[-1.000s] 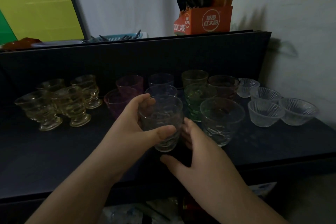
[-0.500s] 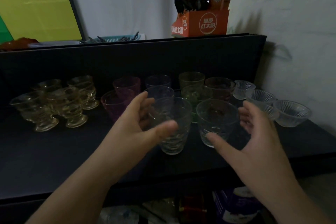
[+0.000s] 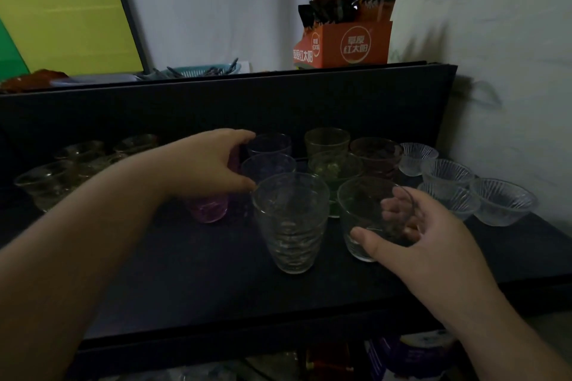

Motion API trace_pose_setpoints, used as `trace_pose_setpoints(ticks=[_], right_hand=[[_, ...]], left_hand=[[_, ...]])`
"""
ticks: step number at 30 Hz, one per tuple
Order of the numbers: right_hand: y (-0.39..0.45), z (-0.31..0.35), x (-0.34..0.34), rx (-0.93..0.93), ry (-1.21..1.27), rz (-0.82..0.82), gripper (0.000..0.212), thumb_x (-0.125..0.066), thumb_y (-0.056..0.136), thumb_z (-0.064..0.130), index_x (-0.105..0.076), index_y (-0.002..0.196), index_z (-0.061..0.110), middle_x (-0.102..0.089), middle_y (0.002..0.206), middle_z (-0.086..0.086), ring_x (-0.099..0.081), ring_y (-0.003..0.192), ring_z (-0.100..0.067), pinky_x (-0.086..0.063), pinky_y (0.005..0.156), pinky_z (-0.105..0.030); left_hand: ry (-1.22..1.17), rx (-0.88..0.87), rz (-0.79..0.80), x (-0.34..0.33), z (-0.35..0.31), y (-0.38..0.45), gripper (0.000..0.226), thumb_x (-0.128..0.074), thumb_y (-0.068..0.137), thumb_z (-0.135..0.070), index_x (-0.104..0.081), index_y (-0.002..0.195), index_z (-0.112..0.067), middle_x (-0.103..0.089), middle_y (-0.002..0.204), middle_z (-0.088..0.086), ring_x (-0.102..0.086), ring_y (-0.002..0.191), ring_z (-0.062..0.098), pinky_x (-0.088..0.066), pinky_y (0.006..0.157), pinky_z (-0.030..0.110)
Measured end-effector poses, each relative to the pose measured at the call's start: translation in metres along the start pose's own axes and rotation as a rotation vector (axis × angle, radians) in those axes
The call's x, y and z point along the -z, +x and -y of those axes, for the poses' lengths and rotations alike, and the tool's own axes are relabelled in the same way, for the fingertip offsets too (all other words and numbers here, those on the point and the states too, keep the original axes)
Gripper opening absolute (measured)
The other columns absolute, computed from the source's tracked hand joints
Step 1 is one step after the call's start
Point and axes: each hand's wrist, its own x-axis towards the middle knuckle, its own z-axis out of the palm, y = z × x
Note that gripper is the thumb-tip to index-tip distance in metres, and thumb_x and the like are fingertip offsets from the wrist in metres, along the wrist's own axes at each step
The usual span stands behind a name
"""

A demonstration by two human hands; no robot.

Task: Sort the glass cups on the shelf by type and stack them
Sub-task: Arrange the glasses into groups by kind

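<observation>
We held the right hand (image 3: pixel 411 241) wrapped around a clear ribbed glass tumbler (image 3: pixel 373 219) at the front of the dark shelf (image 3: pixel 185 281). Beside it stood a clear stacked tumbler pair (image 3: pixel 289 223); a careless lift could have knocked it. Farther back, the left hand (image 3: pixel 210 164) gripped a pink glass cup (image 3: pixel 207 209), crowded by blue tumblers (image 3: pixel 267 164) and green tumblers (image 3: pixel 334 167). Small fluted glass bowls (image 3: pixel 501 201) flanked the right.

Shelf (image 3: pixel 192 281): black, plain.
Stacked cups (image 3: pixel 291 223): clear, rippled bands.
Cup inside right fingers (image 3: pixel 371 219): clear.
Cup under left palm (image 3: pixel 209 209): pink-purple.
Cup beyond left fingertips (image 3: pixel 269 145): dark purple.
Small bowls (image 3: pixel 501 202): clear, ribbed lines.
Box (image 3: pixel 346 45): orange, white lettering.
</observation>
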Motion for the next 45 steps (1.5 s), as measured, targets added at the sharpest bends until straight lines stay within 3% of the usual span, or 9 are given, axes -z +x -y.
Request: trace_pose_setpoints(ticks=[2,5,9,16,19,23,29,38,45], right_hand=[[0.000,-0.002,0.003,0.013,0.024,-0.002,0.050,-0.092,0.064,0.031,-0.055,0.092,0.049,-0.070,0.096,0.018,-0.062,0.091,0.018,-0.045,0.069,0.002],[-0.001,0.001,0.008,0.058,0.049,0.014,0.044,-0.091,0.066,0.026,-0.061,0.086,0.050,-0.068,0.095,0.036,-0.065,0.086,0.016,-0.045,0.067,0.001],[0.000,0.015,0.013,0.092,0.067,-0.021,0.047,-0.082,0.053,0.053,-0.057,0.085,0.076,-0.069,0.101,0.034,-0.067,0.092,0.012,-0.051,0.073,-0.011],[0.015,0.022,0.025,0.153,0.123,-0.083,0.071,-0.078,0.042,0.084,-0.064,0.106,0.056,-0.072,0.113,0.019,-0.071,0.102,-0.002,-0.055,0.093,-0.038],[0.023,0.030,0.026,0.167,0.170,-0.110,0.072,-0.076,0.037,0.088,-0.066,0.101,0.058,-0.074,0.110,0.020,-0.072,0.094,0.000,-0.058,0.080,-0.032],[0.033,0.036,0.024,0.184,0.223,-0.139,0.081,-0.079,0.037,0.085,-0.066,0.106,0.044,-0.075,0.106,0.017,-0.073,0.094,-0.002,-0.055,0.074,-0.014],[0.043,0.048,0.011,0.244,0.265,-0.099,0.056,-0.081,0.051,0.056,-0.064,0.099,0.034,-0.070,0.077,0.031,-0.066,0.073,0.012,-0.048,0.060,-0.004],[0.081,0.080,-0.009,0.279,0.203,0.037,0.036,-0.085,0.071,0.035,-0.059,0.095,0.039,-0.074,0.090,0.030,-0.072,0.088,0.006,-0.054,0.069,-0.009],[0.121,0.097,-0.038,0.092,0.123,0.238,0.063,-0.088,0.073,0.032,-0.050,0.125,0.026,-0.067,0.111,0.006,-0.070,0.100,-0.013,-0.056,0.088,-0.032]], left_hand=[[0.029,-0.006,0.009,0.003,0.006,0.001,0.086,-0.080,0.078,-0.038,-0.036,0.151,-0.030,-0.049,0.134,-0.012,-0.045,0.110,0.001,-0.033,0.088,0.011],[0.000,0.034,-0.030,0.005,0.020,-0.001,0.095,-0.083,0.074,-0.042,-0.032,0.154,-0.031,-0.048,0.147,-0.008,-0.051,0.119,0.007,-0.039,0.101,0.025],[-0.084,0.056,-0.122,-0.001,0.031,-0.007,0.090,-0.085,0.073,-0.039,-0.039,0.150,-0.032,-0.055,0.137,-0.011,-0.057,0.112,0.006,-0.042,0.094,0.025],[-0.029,0.073,-0.174,-0.011,0.041,-0.011,0.093,-0.083,0.070,-0.050,-0.040,0.150,-0.029,-0.049,0.146,-0.004,-0.053,0.122,0.013,-0.041,0.104,0.029],[0.045,0.185,-0.165,-0.014,0.053,-0.011,0.112,-0.081,0.063,-0.062,-0.028,0.156,-0.027,-0.039,0.154,0.003,-0.044,0.135,0.021,-0.033,0.112,0.032],[-0.062,0.327,-0.181,-0.031,0.074,-0.019,0.141,-0.067,0.034,-0.092,-0.026,0.154,-0.030,-0.048,0.145,0.005,-0.057,0.120,0.022,-0.046,0.106,0.041],[-0.296,0.359,-0.495,-0.065,0.079,-0.024,0.111,-0.084,0.060,-0.057,-0.031,0.152,-0.023,-0.055,0.136,0.003,-0.058,0.115,0.015,-0.050,0.098,0.038],[-0.364,0.317,-0.647,-0.051,0.080,-0.042,0.094,-0.085,0.064,-0.044,-0.042,0.146,-0.023,-0.060,0.118,-0.002,-0.060,0.102,0.013,-0.045,0.084,0.027],[-0.483,0.236,-0.702,0.000,0.073,-0.026,0.088,-0.083,0.075,-0.032,-0.037,0.149,-0.024,-0.059,0.115,-0.006,-0.062,0.095,0.004,-0.052,0.075,0.027]])
